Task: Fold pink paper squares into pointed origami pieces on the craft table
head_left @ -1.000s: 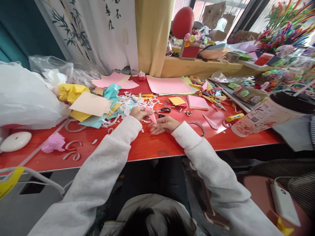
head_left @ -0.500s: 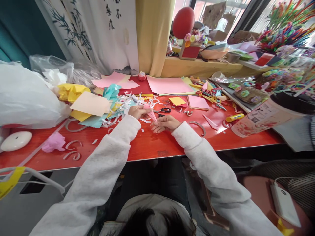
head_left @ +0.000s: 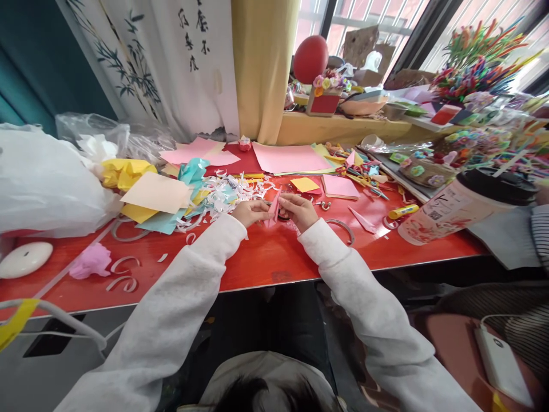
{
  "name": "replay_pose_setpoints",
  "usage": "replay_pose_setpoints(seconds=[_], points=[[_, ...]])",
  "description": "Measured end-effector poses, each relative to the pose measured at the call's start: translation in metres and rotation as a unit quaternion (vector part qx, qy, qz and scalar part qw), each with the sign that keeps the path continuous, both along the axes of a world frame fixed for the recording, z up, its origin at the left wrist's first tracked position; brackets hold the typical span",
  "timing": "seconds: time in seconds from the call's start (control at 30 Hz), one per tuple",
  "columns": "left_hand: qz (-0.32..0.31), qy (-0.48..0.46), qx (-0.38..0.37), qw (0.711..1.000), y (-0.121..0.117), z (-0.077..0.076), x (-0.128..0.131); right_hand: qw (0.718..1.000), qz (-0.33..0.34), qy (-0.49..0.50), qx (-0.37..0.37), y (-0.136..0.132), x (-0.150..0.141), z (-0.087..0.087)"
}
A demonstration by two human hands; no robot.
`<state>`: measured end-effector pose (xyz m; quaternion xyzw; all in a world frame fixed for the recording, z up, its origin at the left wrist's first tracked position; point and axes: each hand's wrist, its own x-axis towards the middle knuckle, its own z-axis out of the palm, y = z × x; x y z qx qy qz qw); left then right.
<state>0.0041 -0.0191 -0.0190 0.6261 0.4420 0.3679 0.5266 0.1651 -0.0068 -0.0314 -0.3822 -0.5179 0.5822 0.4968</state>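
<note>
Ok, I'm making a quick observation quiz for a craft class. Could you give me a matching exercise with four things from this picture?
1. folded pink paper
2. crumpled purple paper
3. cup
4. small tube

A. topped with a black lid
B. mostly yellow
C. held between the left hand and right hand
D. on the left part of the red table

Pairs: 1-C, 2-D, 3-A, 4-B

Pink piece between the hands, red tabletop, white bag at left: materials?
Pink piece: likely matte paper; folded thin, no visible shine. Red tabletop: glossy paint or laminate, judging by reflections; base material unclear. White bag: probably thin plastic film, wrinkled and slightly translucent.
</note>
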Motion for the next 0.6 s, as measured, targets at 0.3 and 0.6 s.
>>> replay_pose_setpoints(seconds=[0.3,0.6], points=[[0.041,0.133,0.103,0.985,0.006,-0.004,-0.009,0.997,0.030,-0.058,0.031,-0.006,-0.005,0.001],[0.073,-0.090,0.130,0.985,0.005,0.004,-0.006,0.986,0.164,0.005,-0.023,-0.012,-0.007,0.004]])
